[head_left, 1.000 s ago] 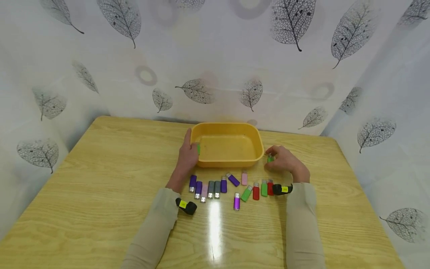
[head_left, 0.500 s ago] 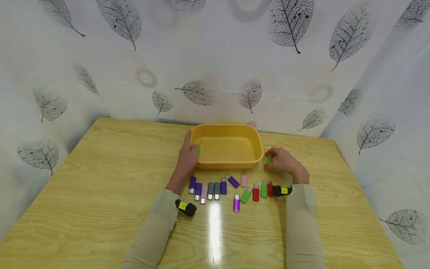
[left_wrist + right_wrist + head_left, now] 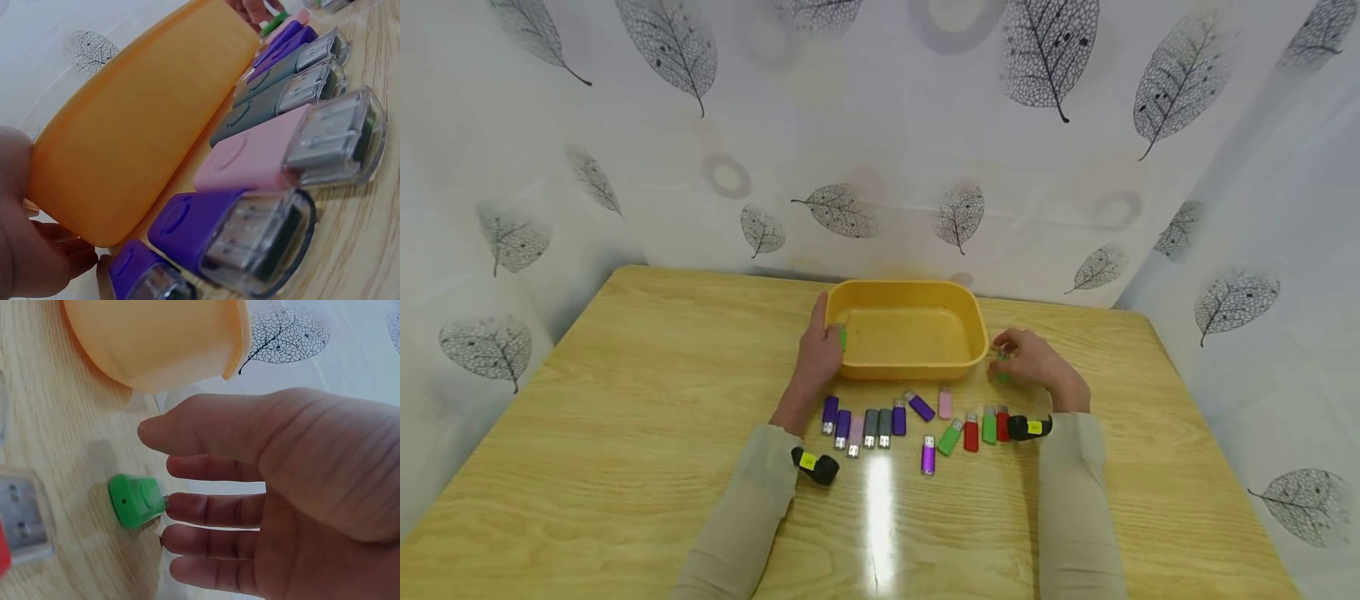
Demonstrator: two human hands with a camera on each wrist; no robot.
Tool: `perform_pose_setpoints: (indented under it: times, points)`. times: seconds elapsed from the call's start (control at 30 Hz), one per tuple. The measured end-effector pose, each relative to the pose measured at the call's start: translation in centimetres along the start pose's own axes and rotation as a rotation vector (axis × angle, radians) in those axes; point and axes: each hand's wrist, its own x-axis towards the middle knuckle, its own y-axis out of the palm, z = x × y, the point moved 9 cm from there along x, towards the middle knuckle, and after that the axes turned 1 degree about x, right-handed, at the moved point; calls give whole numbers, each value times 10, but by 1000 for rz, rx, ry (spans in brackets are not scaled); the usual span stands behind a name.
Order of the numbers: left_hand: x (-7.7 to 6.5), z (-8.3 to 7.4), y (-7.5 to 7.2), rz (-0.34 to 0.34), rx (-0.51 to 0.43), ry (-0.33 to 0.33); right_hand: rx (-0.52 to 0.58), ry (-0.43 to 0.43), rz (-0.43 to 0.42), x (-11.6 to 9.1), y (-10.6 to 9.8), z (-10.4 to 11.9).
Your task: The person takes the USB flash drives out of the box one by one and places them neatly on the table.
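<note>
A yellow plastic basin (image 3: 917, 367) stands at the back of the table. My left hand (image 3: 818, 350) grips its left end, the thumb at the rim and the other fingers bent low against the outside in the left wrist view. A small bit of green (image 3: 843, 337) shows beside that thumb, mostly hidden. Right of the basin is my right hand (image 3: 1028, 360), its thumb apart from the fingers. In the right wrist view a green USB stick (image 3: 134, 501) is on the table, its plug end right at the fingertips of the extended fingers.
In front of the basin lies an uneven row of USB sticks, among them purple (image 3: 831, 414), pink (image 3: 945, 403), grey (image 3: 884, 427), green (image 3: 950, 437) and red (image 3: 972, 434) ones. A shiny purple stick (image 3: 928, 456) lies nearer. A leaf-patterned curtain (image 3: 880, 150) hangs behind the table.
The whole head view has shifted slightly downward. At the right hand, the green USB stick sits a little lower beneath the fingers. The left hand keeps its grip on the basin.
</note>
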Motion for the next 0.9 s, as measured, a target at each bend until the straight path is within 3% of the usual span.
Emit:
perform_pose_setpoints:
  times: [0.23,0.6,0.9]
  points:
    - [1,-2,0,-10,-2,10,-5,-31,-81,0,-13,11]
    - [0,1,2,-4,14,-17,-32,-122,-175,-9,-28,51]
    - [0,2,1,-8,7,-18,-17,-207,-182,-9,-20,81]
